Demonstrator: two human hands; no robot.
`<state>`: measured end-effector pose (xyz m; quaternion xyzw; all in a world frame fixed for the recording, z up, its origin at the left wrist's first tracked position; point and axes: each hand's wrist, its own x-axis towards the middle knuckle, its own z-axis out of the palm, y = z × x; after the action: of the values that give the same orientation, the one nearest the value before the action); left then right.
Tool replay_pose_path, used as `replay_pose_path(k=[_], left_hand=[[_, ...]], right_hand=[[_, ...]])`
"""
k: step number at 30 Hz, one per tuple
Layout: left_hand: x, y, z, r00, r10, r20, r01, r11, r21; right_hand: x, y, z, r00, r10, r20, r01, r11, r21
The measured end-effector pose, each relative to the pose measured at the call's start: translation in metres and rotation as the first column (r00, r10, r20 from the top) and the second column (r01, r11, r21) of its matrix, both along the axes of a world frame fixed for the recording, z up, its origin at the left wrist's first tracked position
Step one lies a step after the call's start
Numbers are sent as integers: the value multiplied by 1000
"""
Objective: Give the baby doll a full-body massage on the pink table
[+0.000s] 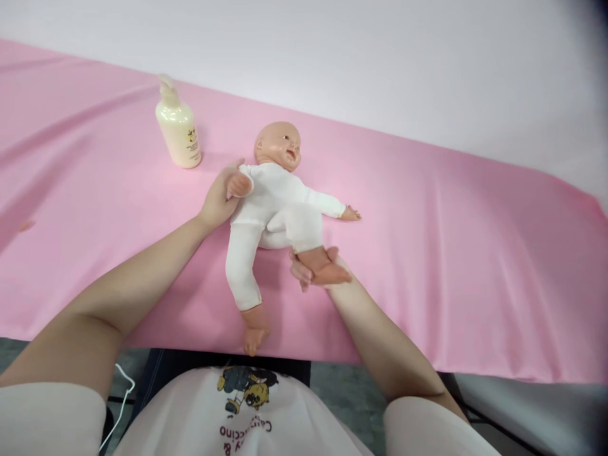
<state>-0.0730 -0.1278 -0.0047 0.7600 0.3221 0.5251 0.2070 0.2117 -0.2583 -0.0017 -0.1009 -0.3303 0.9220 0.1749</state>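
Note:
A baby doll [273, 190] with a bald head and a white cloth body lies on its back on the pink cloth. My left hand [221, 196] is closed around the doll's arm on the left side, beside its shoulder; the doll's small hand pokes out over my fingers. Behind the doll's raised, bent leg, my right hand [303, 271] grips it near the ankle, mostly hidden by the foot. The doll's other leg stretches toward me, its foot close to the table's near edge. Its other arm reaches out to the right.
A cream-coloured pump bottle [178, 130] stands upright at the back left of the pink tablecloth [475, 266]. Far left on the cloth lies a small skin-toned piece [26, 225], too blurred to name. A white wall rises behind. A white cable [126, 392] hangs below the near edge.

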Motion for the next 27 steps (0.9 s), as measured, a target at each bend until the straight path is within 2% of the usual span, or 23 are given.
replay_pose_path(k=[2,3,7,10,12,14,16,18,21,24,27], left_hand=[[2,-7,6,995,-4,-101,12,997,73],[3,-9,8,991,0,-137,14,995,103],[3,-10,11,981,23,-194,10,986,167],[4,-11,11,982,22,-188,12,984,176],[4,-11,12,989,14,-147,8,989,149],[3,-9,11,998,14,-69,-9,997,75],[2,-6,8,998,44,40,-43,998,-34],[0,0,2,984,94,154,-73,988,-136],[-4,13,-9,942,141,305,-72,971,-229],[-7,24,-20,888,188,421,-59,952,-300],[-9,32,-28,838,235,493,-45,929,-366]], right_hand=[[-4,-4,6,973,-230,21,231,968,-92],[-8,-6,10,952,-299,68,306,941,-142],[-19,-6,24,885,-381,269,447,857,-257],[-20,-5,24,878,-389,280,457,854,-249],[-17,-6,17,903,-368,224,412,889,-201],[-12,-8,8,948,-302,97,313,942,-122],[-9,-12,-1,984,-168,-64,166,985,-38],[-6,-15,-7,986,28,-162,-24,999,24],[-7,-20,-6,961,234,-147,-223,971,87],[-13,-21,1,944,320,-81,-300,934,193],[-20,-20,4,914,405,35,-393,857,334]])
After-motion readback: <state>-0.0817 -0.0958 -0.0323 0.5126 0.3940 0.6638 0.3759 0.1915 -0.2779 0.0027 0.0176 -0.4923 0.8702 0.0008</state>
